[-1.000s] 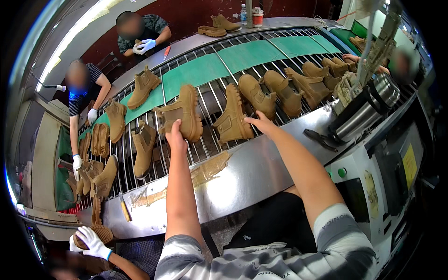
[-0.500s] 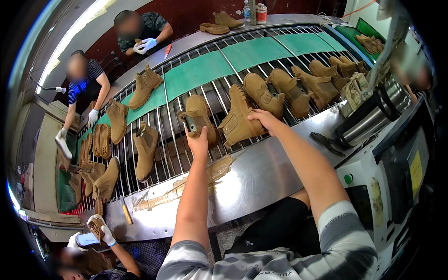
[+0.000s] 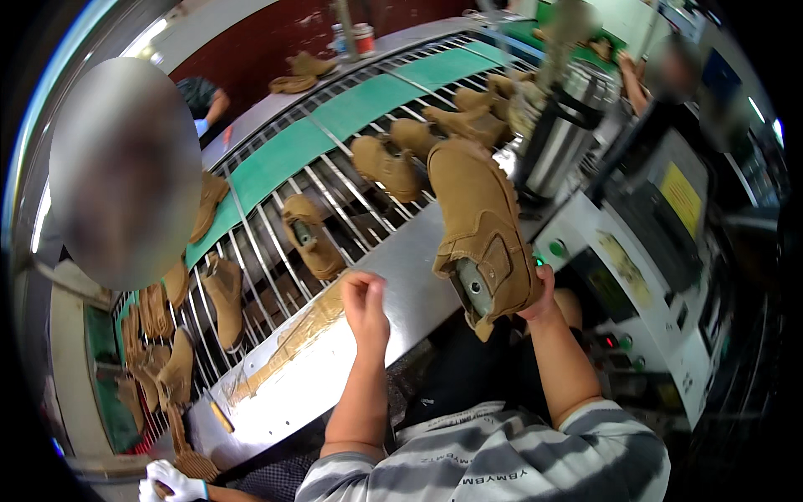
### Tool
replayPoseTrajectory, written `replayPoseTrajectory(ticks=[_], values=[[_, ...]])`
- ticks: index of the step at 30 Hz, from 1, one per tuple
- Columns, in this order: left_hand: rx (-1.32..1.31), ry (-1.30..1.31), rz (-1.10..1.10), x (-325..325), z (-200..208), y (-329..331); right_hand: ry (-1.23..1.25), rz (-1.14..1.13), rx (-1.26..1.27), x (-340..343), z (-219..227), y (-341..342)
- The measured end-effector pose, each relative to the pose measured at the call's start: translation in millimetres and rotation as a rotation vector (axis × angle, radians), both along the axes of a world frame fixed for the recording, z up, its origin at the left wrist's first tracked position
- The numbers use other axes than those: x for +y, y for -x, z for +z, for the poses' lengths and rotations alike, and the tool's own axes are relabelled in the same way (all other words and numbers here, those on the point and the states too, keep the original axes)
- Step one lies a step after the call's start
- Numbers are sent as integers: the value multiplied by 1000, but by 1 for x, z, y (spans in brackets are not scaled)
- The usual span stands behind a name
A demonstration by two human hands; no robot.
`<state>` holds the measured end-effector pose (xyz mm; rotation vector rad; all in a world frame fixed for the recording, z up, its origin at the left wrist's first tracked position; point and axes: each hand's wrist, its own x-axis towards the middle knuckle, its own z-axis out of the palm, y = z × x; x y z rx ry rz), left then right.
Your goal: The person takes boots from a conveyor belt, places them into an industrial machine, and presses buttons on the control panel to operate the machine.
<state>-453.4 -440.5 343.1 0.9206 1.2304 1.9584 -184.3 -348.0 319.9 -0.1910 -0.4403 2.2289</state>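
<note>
My right hand point(image 3: 542, 294) grips a tan ankle boot point(image 3: 478, 209) by its heel end, in the air over the front edge of the metal counter. The boot tilts toe up, with its opening and grey-green lining turned toward me. Most of the right fingers are hidden behind it. My left hand point(image 3: 365, 308) is apart from the boot, over the counter edge, empty with loosely curled fingers and the thumb apart. Closest to it on the rack is another tan boot point(image 3: 311, 238).
Several boots lie on the metal bar rack point(image 3: 276, 217) with its green strip point(image 3: 288, 155). A steel flask point(image 3: 569, 125) stands at the right, near a white machine point(image 3: 615, 276). A person's blurred head is close at left; a white-gloved hand point(image 3: 171, 481) shows lower left.
My right hand has lifted a boot off the rack and brought it right and nearer. My left hand has let go of another boot and drawn back. The view has turned right.
</note>
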Motion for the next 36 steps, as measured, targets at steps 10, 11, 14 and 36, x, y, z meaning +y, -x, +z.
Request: replayPoseTrajectory(ticks=[10,11,14,36], values=[[464,126,-556,-23,73,-157,-417,-483,-324,-76,52,-142],[459,139,-559,-25,75,-168,-433,-521,-422,-85,55,-151],[360,43,-669,-26,66,-192,-441,-607,-473,-108,67,-158],[372,-18,-1248,-15,84,-276,-429,-647,-775,-185,81,-254]])
